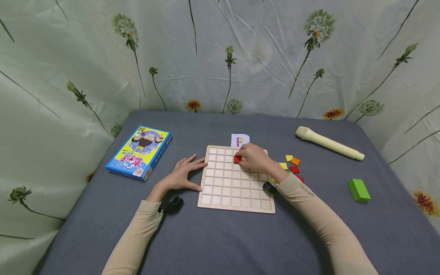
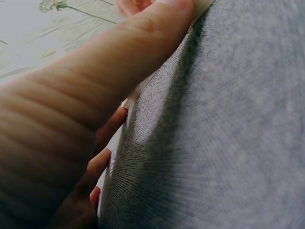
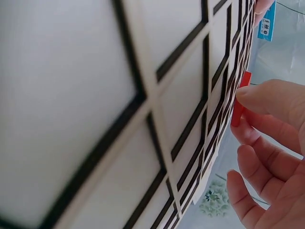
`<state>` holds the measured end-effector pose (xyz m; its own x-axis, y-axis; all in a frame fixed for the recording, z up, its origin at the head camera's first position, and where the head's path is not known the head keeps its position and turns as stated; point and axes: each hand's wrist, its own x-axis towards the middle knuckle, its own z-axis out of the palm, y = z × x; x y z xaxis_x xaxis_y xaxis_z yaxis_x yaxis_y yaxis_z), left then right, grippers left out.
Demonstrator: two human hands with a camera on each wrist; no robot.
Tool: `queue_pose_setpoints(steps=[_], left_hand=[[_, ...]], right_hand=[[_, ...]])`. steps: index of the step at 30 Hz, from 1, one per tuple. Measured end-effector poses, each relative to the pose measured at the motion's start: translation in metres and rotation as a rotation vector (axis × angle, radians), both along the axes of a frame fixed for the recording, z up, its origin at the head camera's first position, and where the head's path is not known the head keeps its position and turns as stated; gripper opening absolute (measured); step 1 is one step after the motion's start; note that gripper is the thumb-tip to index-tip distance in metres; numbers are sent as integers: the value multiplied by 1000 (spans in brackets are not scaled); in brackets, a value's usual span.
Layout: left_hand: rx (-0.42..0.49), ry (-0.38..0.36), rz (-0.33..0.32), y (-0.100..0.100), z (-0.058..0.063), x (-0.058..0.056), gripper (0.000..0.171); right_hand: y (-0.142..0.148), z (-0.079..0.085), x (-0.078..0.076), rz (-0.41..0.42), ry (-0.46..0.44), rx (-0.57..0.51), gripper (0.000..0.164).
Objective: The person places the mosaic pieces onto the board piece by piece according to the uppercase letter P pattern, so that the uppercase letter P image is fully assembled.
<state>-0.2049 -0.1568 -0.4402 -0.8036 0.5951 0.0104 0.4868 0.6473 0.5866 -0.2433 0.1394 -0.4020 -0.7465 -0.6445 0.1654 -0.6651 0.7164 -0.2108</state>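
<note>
A wooden grid board (image 1: 237,211) with pale square cells lies at the middle of the table. My right hand (image 1: 256,157) pinches a red square tile (image 1: 237,159) between thumb and fingers over the board's upper part; in the right wrist view the red tile (image 3: 242,98) is tilted at the grid. My left hand (image 1: 182,173) lies with spread fingers at the board's left edge, thumb and a fingertip touching it. A small card (image 1: 240,139) printed with a coloured grid pattern lies just behind the board, partly hidden by my right hand.
Several loose yellow, orange and red tiles (image 1: 295,169) lie right of the board, some behind my right wrist. A blue and yellow box (image 1: 139,152) sits at the left. Toward the right are a cream microphone-shaped stick (image 1: 330,143) and a green block (image 1: 359,190). A dandelion-print curtain (image 1: 220,57) surrounds the table.
</note>
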Motion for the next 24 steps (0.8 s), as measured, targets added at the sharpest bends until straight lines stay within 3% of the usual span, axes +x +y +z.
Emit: queue_pose_setpoints(steps=[9, 24], left_hand=[[-1, 1, -15, -1, -1, -1, 88], [-7, 8, -11, 0, -2, -2, 88]], right_hand=[[-8, -3, -5, 26, 0, 2, 21], [-10, -4, -11, 30, -112, -28, 25]])
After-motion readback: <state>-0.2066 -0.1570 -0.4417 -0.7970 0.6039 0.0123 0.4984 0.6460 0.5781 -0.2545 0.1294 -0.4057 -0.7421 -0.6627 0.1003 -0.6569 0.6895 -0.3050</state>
